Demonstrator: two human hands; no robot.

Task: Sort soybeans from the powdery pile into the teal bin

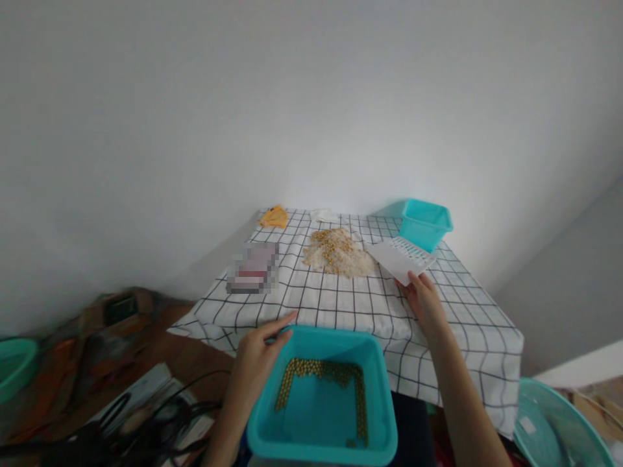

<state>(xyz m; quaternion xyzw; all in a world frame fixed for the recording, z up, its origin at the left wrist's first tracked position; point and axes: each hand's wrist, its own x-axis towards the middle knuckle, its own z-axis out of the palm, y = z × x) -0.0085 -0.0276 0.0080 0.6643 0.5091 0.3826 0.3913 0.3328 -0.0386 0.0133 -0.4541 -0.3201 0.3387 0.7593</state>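
My left hand (257, 355) grips the far left corner of a turquoise plastic basin (321, 452), thumb and forefinger along its rim. Small gold-coloured balls (311, 368) line the basin's far, left and right inner sides. My right hand (422, 295) is closed on the near edge of a white plate with slots (398, 257), tilted above the table. Left of the plate spreads a heap of pale grains (357, 263) mixed with yellow-gold beads (335, 243). Part of the right fingers is hidden under the plate.
A white checked cloth (311, 301) covers the table. A second turquoise basin (423, 222) stands at the back right. At the left lie a pixelated flat object (254, 267) and a yellow packet (275, 216). Cables and boxes (117, 311) clutter the floor at left.
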